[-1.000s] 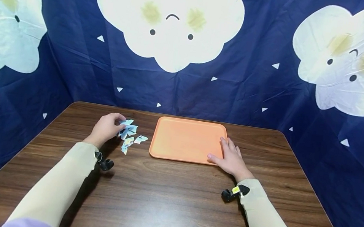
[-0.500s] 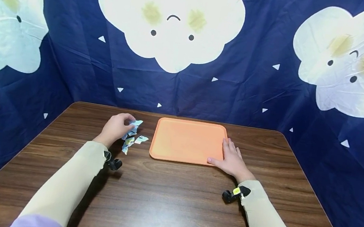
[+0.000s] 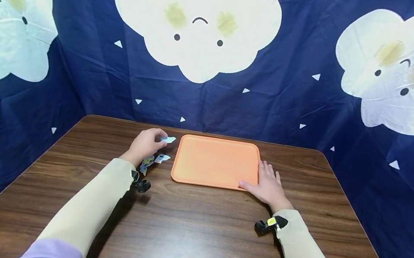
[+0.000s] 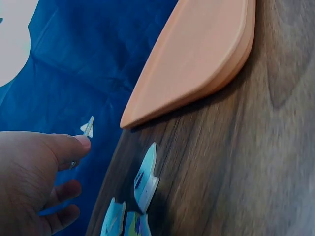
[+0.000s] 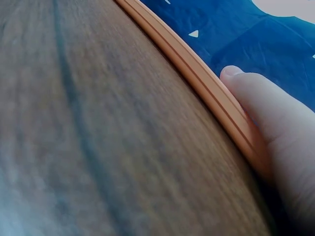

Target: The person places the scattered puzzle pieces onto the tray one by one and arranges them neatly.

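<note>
My left hand (image 3: 146,145) pinches a light blue puzzle piece (image 3: 168,139) between thumb and fingers, raised above the table left of the orange tray (image 3: 216,163). The left wrist view shows this piece edge-on at the fingertips (image 4: 83,142). Below the hand lie several more printed blue pieces: one loose piece (image 3: 162,158) nearer the tray, and a patterned piece (image 3: 146,163) partly behind the hand. At the tray's near right corner rests my right hand (image 3: 268,187), fingers extended along the side and thumb (image 5: 246,83) on the near rim.
A brown wooden table (image 3: 194,227) carries everything. Behind it and at both sides hangs a dark blue curtain (image 3: 210,107) with white clouds and small triangles. A small black camera sits on each wrist.
My left hand has moved right toward the tray, carrying the pinched puzzle piece away from the others. The right hand stays at the tray corner.
</note>
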A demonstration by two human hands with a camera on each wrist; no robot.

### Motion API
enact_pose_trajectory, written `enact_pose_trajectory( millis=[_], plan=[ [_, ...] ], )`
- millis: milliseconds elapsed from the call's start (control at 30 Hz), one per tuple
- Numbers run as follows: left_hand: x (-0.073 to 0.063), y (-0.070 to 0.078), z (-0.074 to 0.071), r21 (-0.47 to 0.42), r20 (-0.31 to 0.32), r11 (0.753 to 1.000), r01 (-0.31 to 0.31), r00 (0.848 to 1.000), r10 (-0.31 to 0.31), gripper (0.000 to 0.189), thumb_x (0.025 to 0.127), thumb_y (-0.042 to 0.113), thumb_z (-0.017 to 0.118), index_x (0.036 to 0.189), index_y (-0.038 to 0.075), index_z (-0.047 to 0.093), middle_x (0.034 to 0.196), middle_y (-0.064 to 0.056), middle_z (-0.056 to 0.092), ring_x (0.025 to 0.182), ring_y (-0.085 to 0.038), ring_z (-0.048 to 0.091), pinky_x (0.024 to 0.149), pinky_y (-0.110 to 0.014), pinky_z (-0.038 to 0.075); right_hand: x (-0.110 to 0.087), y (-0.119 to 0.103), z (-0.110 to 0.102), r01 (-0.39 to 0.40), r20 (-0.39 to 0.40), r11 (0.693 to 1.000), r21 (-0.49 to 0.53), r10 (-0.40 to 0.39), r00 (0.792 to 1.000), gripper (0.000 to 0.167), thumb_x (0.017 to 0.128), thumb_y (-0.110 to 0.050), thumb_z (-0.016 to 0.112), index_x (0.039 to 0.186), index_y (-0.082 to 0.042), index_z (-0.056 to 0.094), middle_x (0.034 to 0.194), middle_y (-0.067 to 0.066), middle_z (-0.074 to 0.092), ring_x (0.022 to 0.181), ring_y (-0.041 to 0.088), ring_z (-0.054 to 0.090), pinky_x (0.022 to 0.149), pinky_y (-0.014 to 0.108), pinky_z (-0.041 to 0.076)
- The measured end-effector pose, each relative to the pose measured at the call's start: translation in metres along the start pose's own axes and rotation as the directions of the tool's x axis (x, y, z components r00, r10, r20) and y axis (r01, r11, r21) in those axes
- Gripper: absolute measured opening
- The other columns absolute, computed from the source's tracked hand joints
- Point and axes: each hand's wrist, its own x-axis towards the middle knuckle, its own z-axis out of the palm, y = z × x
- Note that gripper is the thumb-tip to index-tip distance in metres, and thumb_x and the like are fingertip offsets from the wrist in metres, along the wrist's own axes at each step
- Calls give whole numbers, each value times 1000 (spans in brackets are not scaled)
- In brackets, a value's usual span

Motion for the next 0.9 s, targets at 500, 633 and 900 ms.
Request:
enact_pose_trajectory(
  millis=[500,633,900],
  plan=[
    [11,17,13,-24,26,1000,0,1000,1,24,95,20,71,116,10,69,116,-12,69,94,-28,60,86,-46,49,-3,0,-1,2,-23,1000,13,-2,1000,125,79,-80,61,158,6,17,161,30,22,151,45,17,117,66,9],
    [15,24,16,-6,39,1000,5,999,-5,23,95,21,70,116,11,69,121,-12,67,92,-27,59,85,-45,49,-4,-1,-2,-5,-19,1000,15,5,1000,125,79,-79,62,158,6,16,162,30,21,151,44,16,118,64,9],
    [24,29,23,5,42,1000,-12,999,12,25,95,23,72,117,11,70,121,-10,68,97,-28,61,87,-46,49,-3,-2,-2,-24,0,1000,20,24,1000,127,78,-82,60,159,5,14,163,29,20,152,43,15,119,63,7]
  ],
)
